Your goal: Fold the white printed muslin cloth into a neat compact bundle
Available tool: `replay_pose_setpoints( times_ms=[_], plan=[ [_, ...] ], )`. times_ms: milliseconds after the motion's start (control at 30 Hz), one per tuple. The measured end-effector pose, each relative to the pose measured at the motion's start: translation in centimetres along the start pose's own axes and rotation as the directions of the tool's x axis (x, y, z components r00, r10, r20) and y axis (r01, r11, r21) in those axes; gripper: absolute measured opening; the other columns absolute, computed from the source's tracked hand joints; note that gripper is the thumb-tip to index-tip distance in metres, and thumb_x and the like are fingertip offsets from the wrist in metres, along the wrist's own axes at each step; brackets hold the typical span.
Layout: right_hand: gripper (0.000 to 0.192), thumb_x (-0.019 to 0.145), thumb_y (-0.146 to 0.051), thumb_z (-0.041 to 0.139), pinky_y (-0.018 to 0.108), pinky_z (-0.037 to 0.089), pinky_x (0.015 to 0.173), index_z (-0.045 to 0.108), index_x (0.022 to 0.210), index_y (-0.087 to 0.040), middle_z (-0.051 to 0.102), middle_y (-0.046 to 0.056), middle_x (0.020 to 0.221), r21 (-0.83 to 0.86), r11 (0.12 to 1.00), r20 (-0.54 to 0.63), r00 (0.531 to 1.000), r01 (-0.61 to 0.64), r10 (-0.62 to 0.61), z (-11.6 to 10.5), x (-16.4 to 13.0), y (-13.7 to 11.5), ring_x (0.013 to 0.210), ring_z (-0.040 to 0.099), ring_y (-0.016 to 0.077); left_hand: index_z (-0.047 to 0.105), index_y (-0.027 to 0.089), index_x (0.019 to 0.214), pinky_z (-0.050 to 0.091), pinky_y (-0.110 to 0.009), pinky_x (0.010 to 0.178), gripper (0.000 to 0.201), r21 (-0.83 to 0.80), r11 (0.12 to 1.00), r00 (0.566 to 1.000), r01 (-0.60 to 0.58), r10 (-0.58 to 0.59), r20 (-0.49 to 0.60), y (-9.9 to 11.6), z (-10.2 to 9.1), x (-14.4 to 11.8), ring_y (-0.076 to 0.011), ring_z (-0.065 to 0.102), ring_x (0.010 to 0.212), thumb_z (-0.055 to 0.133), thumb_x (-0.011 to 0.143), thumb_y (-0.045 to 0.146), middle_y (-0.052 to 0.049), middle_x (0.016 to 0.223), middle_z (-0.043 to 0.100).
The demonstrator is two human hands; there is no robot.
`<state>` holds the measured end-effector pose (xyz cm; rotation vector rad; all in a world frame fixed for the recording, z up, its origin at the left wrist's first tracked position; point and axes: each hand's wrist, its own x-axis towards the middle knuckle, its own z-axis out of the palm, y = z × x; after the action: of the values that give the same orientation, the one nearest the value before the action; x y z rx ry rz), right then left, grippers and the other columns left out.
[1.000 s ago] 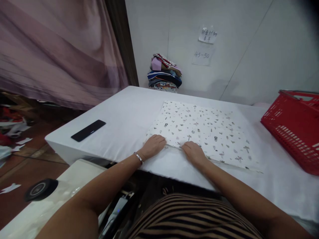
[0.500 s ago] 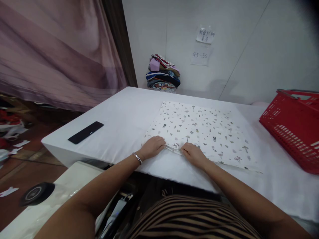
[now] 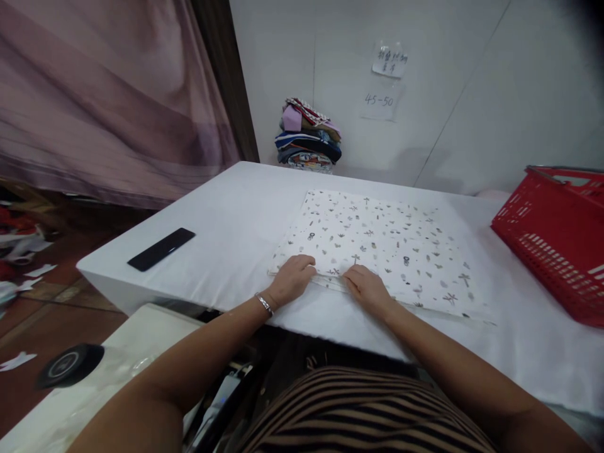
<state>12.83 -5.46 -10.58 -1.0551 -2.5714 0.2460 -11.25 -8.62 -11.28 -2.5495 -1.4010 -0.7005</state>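
Note:
A white cloth printed with small plants and dots lies folded flat on the table, its layered near edge toward me. My left hand is closed on that near edge, left of its middle, with a bracelet at the wrist. A short way to the right, my right hand pinches the same edge, fingers curled. Between the two hands the edge is slightly lifted and its layers show. The fingertips are partly hidden by the hands.
A dark phone-like slab lies at the table's left. Folded clothes are stacked against the back wall. A red plastic basket stands at the right. The white-covered table has its near edge by my body; a black round object sits lower left.
My left hand has shifted slightly along the cloth's near edge, uncovering more of its left corner. The right hand stays at almost the same spot. The view has tilted a little.

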Motion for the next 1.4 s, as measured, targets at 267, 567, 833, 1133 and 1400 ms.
replay_pose_setpoints(
  times_ms=[267, 567, 833, 1133, 1400],
  plan=[
    [0.025, 0.094, -0.026, 0.038, 0.027, 0.041, 0.074, 0.061, 0.090, -0.020, 0.060, 0.004, 0.092, -0.009, 1.000, -0.004, 1.000, -0.007, 0.007, 0.4, 0.1, 0.1, 0.086, 0.052, 0.0167, 0.060, 0.019, 0.089, 0.036, -0.038, 0.088, 0.023, 0.027, 0.992, 0.985, -0.123, 0.118, 0.127, 2.1, 0.4, 1.8, -0.0212, 0.045, 0.108, 0.037, 0.092, 0.020, -0.006, 0.114, 0.055],
    [0.028, 0.095, -0.028, 0.037, 0.027, 0.041, 0.075, 0.064, 0.093, -0.018, 0.061, 0.006, 0.092, -0.035, 0.998, -0.042, 0.998, 0.045, -0.046, 0.3, -0.2, -0.1, 0.087, 0.052, 0.0171, 0.059, 0.018, 0.086, 0.036, -0.036, 0.090, 0.024, -0.009, 0.992, 0.990, -0.122, 0.122, 0.075, 3.0, -0.4, 0.9, -0.0191, 0.046, 0.108, 0.035, 0.092, 0.018, -0.006, 0.112, 0.056],
    [0.028, 0.095, -0.027, 0.038, 0.029, 0.040, 0.076, 0.064, 0.101, -0.019, 0.061, 0.007, 0.093, -0.014, 0.992, 0.032, 0.991, 0.129, -0.128, 0.3, -0.4, 0.0, 0.089, 0.052, 0.0180, 0.062, 0.018, 0.085, 0.038, -0.036, 0.088, 0.020, -0.102, 0.993, 0.996, -0.062, 0.068, 0.061, 2.6, -0.1, 0.8, -0.0182, 0.050, 0.097, 0.043, 0.089, 0.022, -0.005, 0.101, 0.059],
    [0.025, 0.092, -0.021, 0.043, 0.029, 0.039, 0.075, 0.067, 0.099, -0.020, 0.062, 0.006, 0.095, -0.005, 1.000, 0.093, 0.995, 0.022, -0.021, -1.8, -0.2, 0.1, 0.090, 0.052, 0.0187, 0.062, 0.018, 0.090, 0.039, -0.038, 0.090, 0.022, -0.127, 0.990, 0.997, -0.054, 0.060, 0.045, 2.6, 0.1, 0.8, -0.0192, 0.049, 0.101, 0.040, 0.090, 0.021, -0.006, 0.108, 0.058],
    [0.027, 0.094, -0.022, 0.041, 0.031, 0.034, 0.073, 0.064, 0.108, -0.021, 0.062, 0.007, 0.097, -0.212, 0.976, 0.025, 0.998, 0.056, -0.052, 0.2, -0.2, 0.8, 0.088, 0.049, 0.0201, 0.061, 0.018, 0.090, 0.039, -0.038, 0.092, 0.020, -0.128, 0.985, 0.992, -0.120, 0.125, 0.031, 2.2, 0.1, 0.7, -0.0195, 0.048, 0.106, 0.041, 0.089, 0.020, -0.007, 0.114, 0.057]
  ],
)
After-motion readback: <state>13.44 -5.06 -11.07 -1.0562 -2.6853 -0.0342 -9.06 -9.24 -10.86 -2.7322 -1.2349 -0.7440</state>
